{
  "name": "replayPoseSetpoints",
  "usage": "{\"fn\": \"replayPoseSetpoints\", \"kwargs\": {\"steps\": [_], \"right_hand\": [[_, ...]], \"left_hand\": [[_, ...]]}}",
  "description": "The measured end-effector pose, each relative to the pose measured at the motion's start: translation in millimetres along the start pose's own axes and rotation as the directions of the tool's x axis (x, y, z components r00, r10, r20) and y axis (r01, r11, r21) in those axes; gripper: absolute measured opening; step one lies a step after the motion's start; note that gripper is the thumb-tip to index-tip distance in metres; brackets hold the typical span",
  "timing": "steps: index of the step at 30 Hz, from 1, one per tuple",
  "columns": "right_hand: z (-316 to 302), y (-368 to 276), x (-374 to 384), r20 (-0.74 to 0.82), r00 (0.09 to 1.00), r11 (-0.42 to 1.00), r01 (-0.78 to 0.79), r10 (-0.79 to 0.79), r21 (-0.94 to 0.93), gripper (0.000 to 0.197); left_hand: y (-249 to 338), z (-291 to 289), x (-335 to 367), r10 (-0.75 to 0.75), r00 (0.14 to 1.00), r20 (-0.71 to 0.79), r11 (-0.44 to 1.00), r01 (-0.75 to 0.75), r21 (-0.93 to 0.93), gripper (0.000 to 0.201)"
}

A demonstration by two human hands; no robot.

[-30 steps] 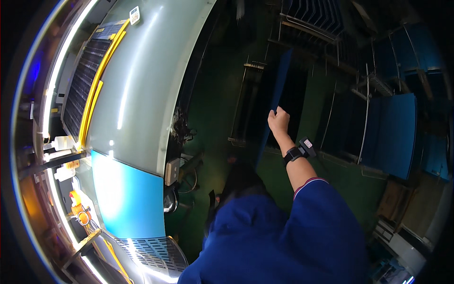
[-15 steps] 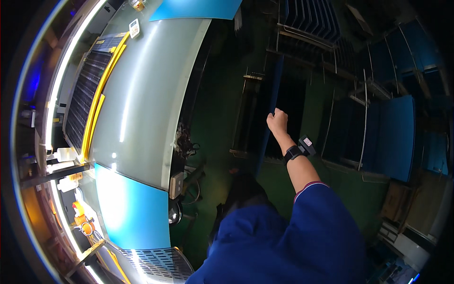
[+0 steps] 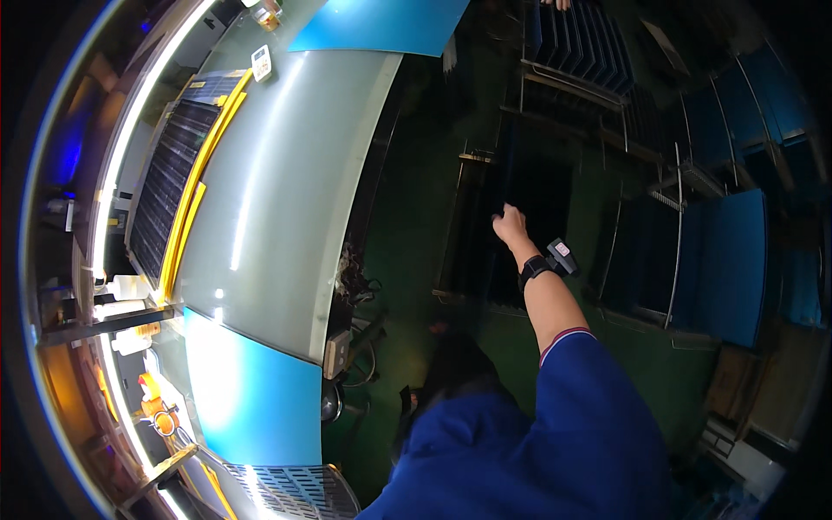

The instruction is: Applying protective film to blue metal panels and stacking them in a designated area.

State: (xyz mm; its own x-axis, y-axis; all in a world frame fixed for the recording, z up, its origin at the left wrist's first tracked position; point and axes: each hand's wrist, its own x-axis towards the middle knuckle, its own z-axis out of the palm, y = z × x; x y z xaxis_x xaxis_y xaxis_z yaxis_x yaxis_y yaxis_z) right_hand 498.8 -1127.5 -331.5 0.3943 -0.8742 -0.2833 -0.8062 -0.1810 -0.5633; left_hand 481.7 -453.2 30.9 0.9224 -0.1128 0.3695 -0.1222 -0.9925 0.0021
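Reaching out over the floor to the right of the grey-topped workbench (image 3: 286, 191), the right hand (image 3: 511, 225) hung above a dark metal-framed rack (image 3: 537, 186), its fingers curled inward; whether a sheet's edge lay between them could not be told in that gloom. The left hand was out of sight. The rack, nearest to the right hand, stood to the workbench's right, apart from it. Poor light there was probably the main hazard: a misjudged reach might have knocked the knuckles on the metal crossbar (image 3: 477, 158). The bulky wrist device (image 3: 562, 256), jutting sideways, could have snagged on the frame. At the workbench's far end, a blue sheet (image 3: 381, 26) overhung the right edge, so a passing body might have shifted it. Beyond the workbench's right edge, a co-worker's hand (image 3: 556, 4) was near a rack of upright sheets (image 3: 581, 52), where crossing arms could have collided.
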Motion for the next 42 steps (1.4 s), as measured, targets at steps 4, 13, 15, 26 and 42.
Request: {"fn": "replayPoseSetpoints", "kwargs": {"steps": [4, 13, 15, 26, 42], "right_hand": [[-9, 0, -15, 0.100, 0.995, 0.985, -0.044, 0.028, 0.165, 0.071], [-30, -10, -108, 0.655, 0.744, 0.965, -0.246, 0.129, 0.090, 0.030], [-38, -47, -142, 0.892, 0.450, 0.980, -0.191, 0.038, 0.054, 0.032], [13, -209, -332, 0.798, -0.414, 0.795, -0.592, -0.439, 0.130, 0.088], [26, -283, -394, 0.912, 0.345, 0.951, 0.284, -0.224, 0.126, 0.041]], "left_hand": [[6, 15, -3, 0.011, 0.998, -0.054, 1.000, -0.012, -0.018, 0.014], [-12, -6, -52, -0.005, 0.984, -0.177, 1.000, 0.007, 0.010, 0.015], [-20, -15, -72, 0.008, 0.979, -0.205, 0.999, 0.000, 0.038, 0.015], [-66, 34, -188, -0.054, 0.998, -0.022, 0.989, 0.051, -0.142, 0.021], [-175, 103, -246, -0.054, 0.374, 0.926, -0.605, 0.725, -0.329, 0.047]]}}
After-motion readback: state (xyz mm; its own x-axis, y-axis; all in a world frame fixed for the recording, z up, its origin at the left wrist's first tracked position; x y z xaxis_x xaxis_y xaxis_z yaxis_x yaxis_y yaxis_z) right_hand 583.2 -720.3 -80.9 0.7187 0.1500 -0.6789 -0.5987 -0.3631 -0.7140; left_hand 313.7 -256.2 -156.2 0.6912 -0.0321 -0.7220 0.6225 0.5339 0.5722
